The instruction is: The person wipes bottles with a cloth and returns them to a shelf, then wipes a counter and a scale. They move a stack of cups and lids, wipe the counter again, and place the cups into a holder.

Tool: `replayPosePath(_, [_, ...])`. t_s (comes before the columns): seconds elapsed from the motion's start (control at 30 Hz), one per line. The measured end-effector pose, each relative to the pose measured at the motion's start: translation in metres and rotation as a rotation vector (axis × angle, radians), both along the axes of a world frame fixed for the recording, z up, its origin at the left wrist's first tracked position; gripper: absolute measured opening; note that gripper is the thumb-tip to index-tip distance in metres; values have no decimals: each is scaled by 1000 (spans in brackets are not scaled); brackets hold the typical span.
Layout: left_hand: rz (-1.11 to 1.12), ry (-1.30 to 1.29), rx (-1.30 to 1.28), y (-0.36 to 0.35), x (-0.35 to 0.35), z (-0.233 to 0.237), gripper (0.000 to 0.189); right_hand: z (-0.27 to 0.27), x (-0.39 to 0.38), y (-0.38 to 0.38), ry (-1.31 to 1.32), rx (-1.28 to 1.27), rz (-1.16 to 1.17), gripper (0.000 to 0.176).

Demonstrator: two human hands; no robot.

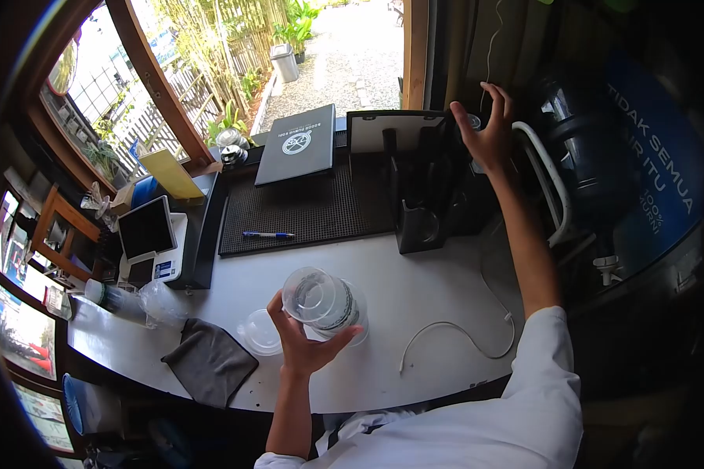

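Note:
My left hand (309, 344) is wrapped around a stack of clear plastic cups (321, 301) over the front of the white counter. Its thumb and fingers lie on opposite sides of the stack. Just left of that hand, a clear round plastic lid or container (260, 332) rests on the counter. My right hand (489, 129) is raised at the upper right with fingers spread, beside the black organizer (422, 223). A small round shiny item (475, 122) shows between its thumb and fingers, apparently behind them.
A grey cloth (210, 363) lies at the counter's front left, near a tablet register (147, 228). A blue pen (268, 234) is on the black mat (313, 211), below a dark menu folder (297, 144). A white cable (454, 324) curls at right, near a water-bottle stand (551, 184).

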State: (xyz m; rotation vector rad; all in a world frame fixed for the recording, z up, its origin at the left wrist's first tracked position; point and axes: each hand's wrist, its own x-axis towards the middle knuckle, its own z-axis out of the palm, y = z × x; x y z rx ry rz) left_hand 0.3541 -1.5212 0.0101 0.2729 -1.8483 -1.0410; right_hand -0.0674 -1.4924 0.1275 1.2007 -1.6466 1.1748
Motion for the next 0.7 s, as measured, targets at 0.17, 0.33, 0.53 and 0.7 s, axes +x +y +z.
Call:
replayPosePath(0.17, [21, -103, -7, -1, -1, -4, 118, 14, 168, 35, -31, 356, 1060, 87])
replayPosePath(0.33, [-11, -76, -21, 2, -4, 2, 132, -12, 210, 40, -44, 802, 1257, 89])
replayPosePath(0.53, [67, -282, 8, 10, 8, -26, 127, 52, 104, 46, -276, -137, 730, 73])
replayPosePath(0.7, [100, -246, 48, 13, 6, -25, 121, 25, -39, 16, -154, -55, 124, 69])
